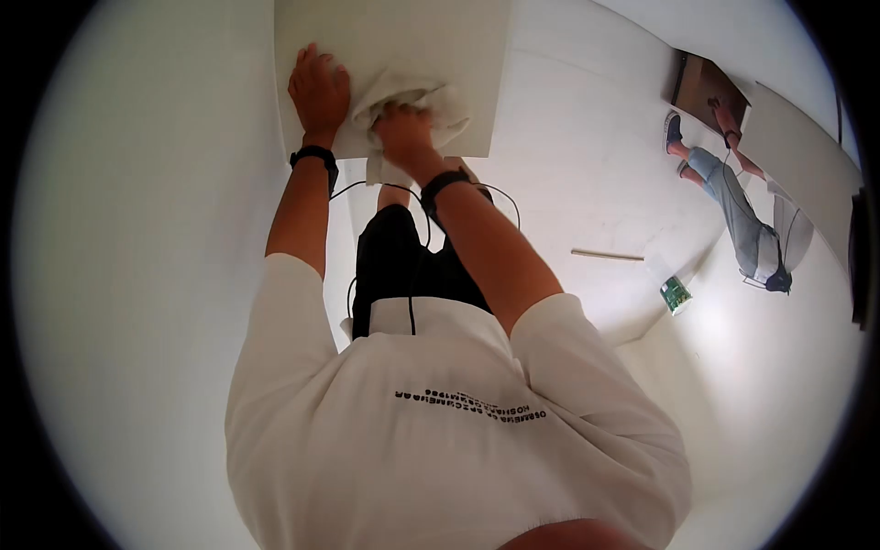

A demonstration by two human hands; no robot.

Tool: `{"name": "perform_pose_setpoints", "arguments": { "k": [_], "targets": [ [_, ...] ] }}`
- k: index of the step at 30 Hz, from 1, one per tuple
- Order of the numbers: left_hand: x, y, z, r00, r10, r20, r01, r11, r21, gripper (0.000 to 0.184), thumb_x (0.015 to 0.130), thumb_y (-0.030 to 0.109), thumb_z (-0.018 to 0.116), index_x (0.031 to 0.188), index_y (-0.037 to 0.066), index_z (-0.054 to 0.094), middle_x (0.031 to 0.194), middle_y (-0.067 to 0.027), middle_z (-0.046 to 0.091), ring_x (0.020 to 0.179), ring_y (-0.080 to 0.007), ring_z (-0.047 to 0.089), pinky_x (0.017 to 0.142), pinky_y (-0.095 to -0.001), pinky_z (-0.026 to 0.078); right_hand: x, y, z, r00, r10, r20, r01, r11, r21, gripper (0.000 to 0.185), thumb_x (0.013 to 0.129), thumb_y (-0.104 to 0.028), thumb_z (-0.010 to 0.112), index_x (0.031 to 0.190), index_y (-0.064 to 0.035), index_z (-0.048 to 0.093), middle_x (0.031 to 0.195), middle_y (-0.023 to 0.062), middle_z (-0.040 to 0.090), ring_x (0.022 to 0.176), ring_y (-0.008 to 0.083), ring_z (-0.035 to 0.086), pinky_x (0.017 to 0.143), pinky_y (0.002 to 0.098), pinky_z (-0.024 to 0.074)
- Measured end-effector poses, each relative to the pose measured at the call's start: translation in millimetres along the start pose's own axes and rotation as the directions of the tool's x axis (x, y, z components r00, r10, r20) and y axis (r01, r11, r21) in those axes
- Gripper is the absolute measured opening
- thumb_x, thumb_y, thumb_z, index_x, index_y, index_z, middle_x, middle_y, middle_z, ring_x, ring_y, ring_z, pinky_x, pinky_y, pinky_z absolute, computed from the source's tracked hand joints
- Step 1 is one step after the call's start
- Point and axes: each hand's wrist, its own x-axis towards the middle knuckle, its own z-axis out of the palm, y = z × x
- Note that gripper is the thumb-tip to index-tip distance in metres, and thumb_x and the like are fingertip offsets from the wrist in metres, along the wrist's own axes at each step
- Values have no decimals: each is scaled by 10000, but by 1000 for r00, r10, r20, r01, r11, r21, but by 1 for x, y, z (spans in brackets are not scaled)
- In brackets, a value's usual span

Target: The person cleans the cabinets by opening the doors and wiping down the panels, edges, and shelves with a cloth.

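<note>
A crumpled white cloth [447,108] lies near the front edge of a white tabletop [412,37], with one end hanging over that edge. My right hand [403,133] presses down on it, the fingers partly sunk in its folds and gripping it. To the left, my left hand [319,90] rests on the bare tabletop near its left edge, fingers stretched forward and holding nothing. Each wrist wears a black band, and dark cables run down by my body.
A pale wall stands close on the left. On the light floor to the right lie a thin stick [607,255] and a green packet [676,295]. Farther right, another person [733,211] reaches a hand onto a brown surface [701,87].
</note>
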Motion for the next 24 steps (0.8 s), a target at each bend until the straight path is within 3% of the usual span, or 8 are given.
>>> {"name": "perform_pose_setpoints", "arguments": {
  "k": [3, 7, 12, 15, 16, 18, 19, 24],
  "targets": [
    [6, 2, 7, 999, 39, 30, -35, 992, -124, 348, 931, 213, 621, 1229, 51, 544, 1451, -198, 474, 1372, -414, 410, 1097, -532, 343, -24, -5, 23, 993, -118, 10, 117, 993, 22, 219, 756, -165, 723, 960, -229, 772, 1098, 43, 634, 1090, 249, 624, 898, 532, 456],
    [-11, 33, -2, 994, 6, 107, 10, 989, -147, 365, 905, 136, 613, 1240, 15, 535, 1449, -245, 448, 1351, -458, 409, 1082, -562, 364, -28, 19, 19, 985, -163, 58, 153, 978, 144, 295, 719, -151, 750, 993, -260, 762, 1097, 56, 655, 1078, 273, 650, 895, 444, 499],
    [-68, 112, -22, 924, 142, 356, -45, 963, -266, 321, 851, 87, 619, 1160, 5, 588, 1419, -249, 459, 1327, -452, 429, 1075, -543, 386, -50, 115, 10, 981, 24, 195, -78, 959, 272, 348, 708, -160, 726, 1050, -223, 747, 1125, 104, 679, 1080, 324, 655, 880, 479, 533],
    [-89, 164, -25, 850, 197, 489, -10, 934, -358, 214, 781, 23, 652, 995, 8, 660, 1391, -241, 510, 1279, -427, 505, 1046, -500, 446, -64, 202, 26, 991, 120, 52, -130, 950, 283, 353, 719, -219, 723, 1071, -209, 737, 1143, 144, 671, 1054, 350, 664, 895, 482, 545],
    [-102, 171, -18, 851, 218, 478, -19, 922, -387, 241, 772, 7, 640, 1013, 8, 654, 1372, -232, 532, 1241, -424, 538, 1018, -495, 472, -73, 216, 14, 975, 201, 95, -221, 921, 320, 371, 714, -238, 734, 1081, -191, 724, 1131, 158, 661, 1044, 357, 661, 883, 476, 548],
    [-88, 168, -34, 756, 199, 624, 90, 912, -400, 250, 781, 14, 628, 1031, 16, 648, 1336, -228, 565, 1178, -413, 585, 972, -481, 503, -71, 221, -18, 980, 196, 27, -191, 902, 387, 457, 704, -215, 743, 1138, -110, 646, 1133, 177, 630, 1004, 399, 650, 855, 495, 542],
    [-70, 150, -37, 491, 121, 863, 245, 931, -270, 259, 843, 85, 602, 1093, 21, 627, 1230, -224, 636, 1105, -394, 629, 928, -462, 520, -60, 202, -30, 985, 168, -39, -135, 893, 429, 468, 708, -168, 730, 1156, -105, 613, 1115, 178, 619, 993, 415, 643, 850, 499, 539],
    [-37, 138, -77, 442, -196, 875, 629, 763, -147, 397, 919, 241, 582, 1256, 33, 558, 1072, -235, 709, 1002, -400, 687, 873, -457, 541, -41, 145, -77, 968, -35, -248, 162, 844, 512, 545, 704, -31, 696, 1217, -108, 531, 1101, 186, 566, 991, 452, 611, 832, 503, 534]
  ]
}}
